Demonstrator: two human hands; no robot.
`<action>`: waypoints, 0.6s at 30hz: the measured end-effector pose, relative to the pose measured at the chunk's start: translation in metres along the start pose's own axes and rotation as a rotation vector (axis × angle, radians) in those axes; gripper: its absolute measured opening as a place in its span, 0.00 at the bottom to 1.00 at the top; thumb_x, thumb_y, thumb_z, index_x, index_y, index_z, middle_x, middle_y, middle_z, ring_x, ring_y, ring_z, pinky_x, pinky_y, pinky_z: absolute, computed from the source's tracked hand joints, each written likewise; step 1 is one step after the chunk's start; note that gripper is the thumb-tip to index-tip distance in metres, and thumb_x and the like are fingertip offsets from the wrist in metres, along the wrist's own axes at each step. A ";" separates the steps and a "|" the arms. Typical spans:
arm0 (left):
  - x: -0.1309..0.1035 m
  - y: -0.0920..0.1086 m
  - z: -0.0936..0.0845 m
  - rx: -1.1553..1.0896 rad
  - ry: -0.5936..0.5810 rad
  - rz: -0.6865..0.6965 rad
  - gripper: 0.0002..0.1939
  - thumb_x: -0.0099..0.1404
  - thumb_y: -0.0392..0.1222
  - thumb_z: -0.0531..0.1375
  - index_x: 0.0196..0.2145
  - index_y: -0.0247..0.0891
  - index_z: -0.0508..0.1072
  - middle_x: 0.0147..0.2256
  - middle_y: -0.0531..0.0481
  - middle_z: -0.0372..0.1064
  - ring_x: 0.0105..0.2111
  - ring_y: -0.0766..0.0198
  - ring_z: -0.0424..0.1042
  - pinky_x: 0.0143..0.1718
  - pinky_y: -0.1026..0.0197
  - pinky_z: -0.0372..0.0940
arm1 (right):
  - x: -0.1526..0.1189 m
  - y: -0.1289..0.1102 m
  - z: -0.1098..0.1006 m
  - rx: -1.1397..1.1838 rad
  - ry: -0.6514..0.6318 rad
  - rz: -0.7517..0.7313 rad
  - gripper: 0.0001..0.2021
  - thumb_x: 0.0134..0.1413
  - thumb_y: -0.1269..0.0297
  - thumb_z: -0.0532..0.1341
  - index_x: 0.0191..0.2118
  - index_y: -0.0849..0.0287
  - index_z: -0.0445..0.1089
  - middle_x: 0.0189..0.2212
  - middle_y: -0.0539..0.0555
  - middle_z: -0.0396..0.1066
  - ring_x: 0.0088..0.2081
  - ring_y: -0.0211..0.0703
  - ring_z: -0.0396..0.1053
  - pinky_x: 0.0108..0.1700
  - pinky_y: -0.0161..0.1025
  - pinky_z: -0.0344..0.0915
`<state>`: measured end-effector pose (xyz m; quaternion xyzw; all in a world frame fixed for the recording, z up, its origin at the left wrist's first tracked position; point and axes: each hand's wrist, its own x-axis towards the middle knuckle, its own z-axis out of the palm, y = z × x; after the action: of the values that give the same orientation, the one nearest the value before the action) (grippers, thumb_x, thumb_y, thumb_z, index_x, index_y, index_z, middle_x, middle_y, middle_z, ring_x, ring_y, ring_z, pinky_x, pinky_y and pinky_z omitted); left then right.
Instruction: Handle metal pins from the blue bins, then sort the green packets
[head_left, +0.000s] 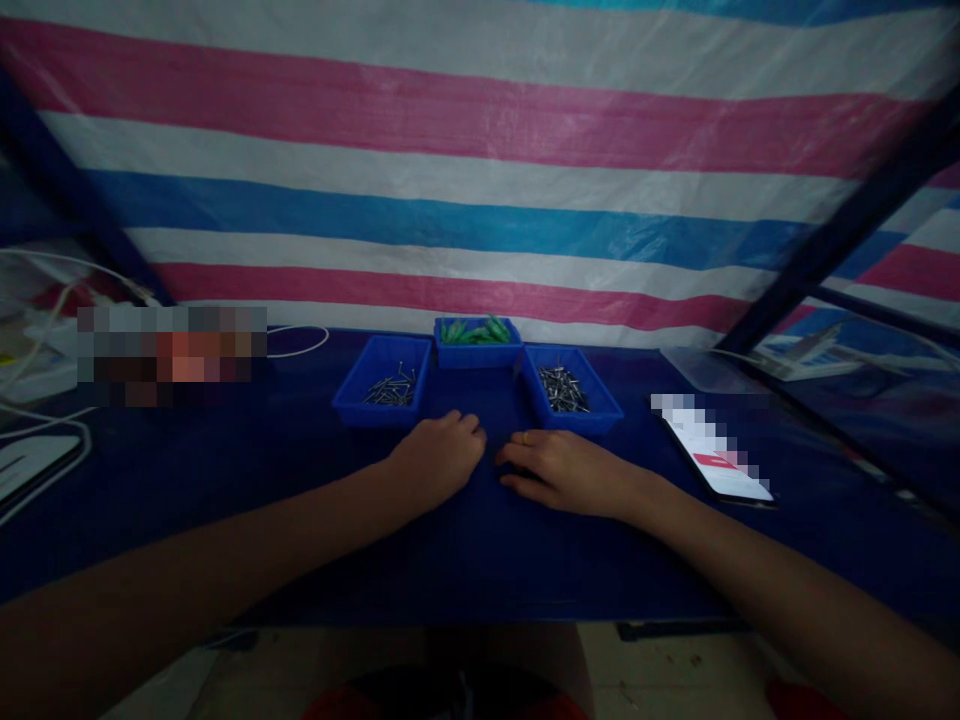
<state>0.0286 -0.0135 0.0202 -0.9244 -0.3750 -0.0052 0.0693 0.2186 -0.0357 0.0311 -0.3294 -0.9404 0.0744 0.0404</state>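
My left hand (440,452) rests on the blue table, just in front of the left tray. Its fingers are loosely bent and slightly apart, and I see nothing in them. My right hand (566,470), with a ring on one finger, lies across a small gap from it. Thumb and fingers there are apart and hold nothing. Long metal screws or nails (391,388) lie in the left blue tray (349,400). A denser heap of similar metal pieces (562,388) fills part of the right blue tray (604,405). Between them, farther back, small green pieces (476,332) sit in a third blue tray (480,355).
A lit phone (709,450) lies right of my right hand. Another device (34,465) with a white cable is at the far left, near a blurred-out patch. A striped plastic sheet (480,120) hangs behind the table (465,570), between dark blue frame posts (817,235).
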 end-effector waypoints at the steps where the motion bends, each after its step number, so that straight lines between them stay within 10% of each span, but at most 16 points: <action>1: -0.005 -0.003 0.004 -0.014 0.038 0.096 0.10 0.63 0.31 0.52 0.39 0.33 0.71 0.39 0.43 0.69 0.38 0.57 0.68 0.36 0.58 0.66 | 0.000 -0.001 0.000 -0.015 0.005 0.008 0.10 0.60 0.65 0.52 0.43 0.61 0.66 0.33 0.55 0.67 0.34 0.40 0.67 0.37 0.37 0.63; 18: -0.019 -0.018 0.019 -0.408 0.375 0.490 0.10 0.66 0.30 0.49 0.36 0.30 0.69 0.36 0.47 0.68 0.38 0.63 0.63 0.44 0.63 0.63 | 0.004 -0.003 0.013 0.107 0.158 0.129 0.11 0.57 0.68 0.54 0.46 0.62 0.62 0.36 0.56 0.67 0.37 0.42 0.66 0.39 0.40 0.65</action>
<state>0.0012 -0.0113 0.0028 -0.9646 -0.1148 -0.2323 -0.0498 0.2124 -0.0370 0.0184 -0.3915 -0.9058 0.1008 0.1268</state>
